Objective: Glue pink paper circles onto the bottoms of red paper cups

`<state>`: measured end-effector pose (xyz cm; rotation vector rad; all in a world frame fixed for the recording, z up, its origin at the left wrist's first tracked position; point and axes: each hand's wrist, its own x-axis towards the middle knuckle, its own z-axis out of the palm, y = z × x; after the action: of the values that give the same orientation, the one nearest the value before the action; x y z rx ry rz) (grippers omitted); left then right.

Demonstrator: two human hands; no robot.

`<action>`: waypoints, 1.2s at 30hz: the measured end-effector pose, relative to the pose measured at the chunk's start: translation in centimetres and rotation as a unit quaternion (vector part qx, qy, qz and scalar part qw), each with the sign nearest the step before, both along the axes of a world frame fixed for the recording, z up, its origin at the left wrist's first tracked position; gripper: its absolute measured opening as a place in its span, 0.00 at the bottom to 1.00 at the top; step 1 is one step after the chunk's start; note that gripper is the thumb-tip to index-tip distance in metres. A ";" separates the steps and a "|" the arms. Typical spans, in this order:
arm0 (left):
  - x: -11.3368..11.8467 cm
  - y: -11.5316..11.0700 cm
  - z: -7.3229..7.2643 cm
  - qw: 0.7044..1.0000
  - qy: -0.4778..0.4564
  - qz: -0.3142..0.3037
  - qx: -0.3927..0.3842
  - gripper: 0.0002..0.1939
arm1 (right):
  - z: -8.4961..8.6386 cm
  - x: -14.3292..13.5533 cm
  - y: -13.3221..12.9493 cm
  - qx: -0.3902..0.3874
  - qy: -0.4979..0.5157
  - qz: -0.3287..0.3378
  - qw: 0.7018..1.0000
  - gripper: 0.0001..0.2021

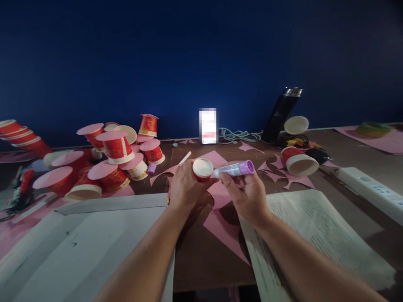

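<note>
My left hand (185, 184) is closed around a red paper cup (202, 167) whose pale round end faces up toward me. In my right hand (247, 193) lies a purple glue stick (236, 169), held nearly level. Its white tip points left and meets or nearly meets the cup's rim; I cannot tell whether they touch. Beneath both hands are pink paper offcuts (225, 235) on the brown table. A small purple cap (152, 168) rests to the left, near a pile of red cups topped with pink paper discs (111, 135).
A white box lid (116, 247) fills the front left, a printed sheet (315, 226) the front right. At the back stand a lit phone (208, 126) and a tilted black flask (280, 115). A white power strip (374, 191) and a tipped cup (299, 161) are on the right.
</note>
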<state>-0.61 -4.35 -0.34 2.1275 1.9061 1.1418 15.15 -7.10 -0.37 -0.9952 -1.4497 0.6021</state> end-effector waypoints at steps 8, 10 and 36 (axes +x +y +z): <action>0.3 -0.3 0.5 0.999 -0.007 0.010 -0.044 0.23 | -0.1 -0.6 -0.2 0.035 0.007 0.066 0.997 0.13; 0.5 -0.2 0.5 0.998 -0.032 0.002 -0.063 0.24 | -0.2 -0.7 -0.1 0.028 0.011 0.064 0.998 0.13; 1.0 -0.2 -0.3 0.998 -0.018 -0.043 -0.040 0.25 | 0.1 -0.4 0.3 -0.024 0.057 0.026 0.998 0.12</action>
<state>0.37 -4.50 -0.65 2.1101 1.7947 1.0629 14.71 -6.84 -0.24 -0.9477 -1.3698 0.7229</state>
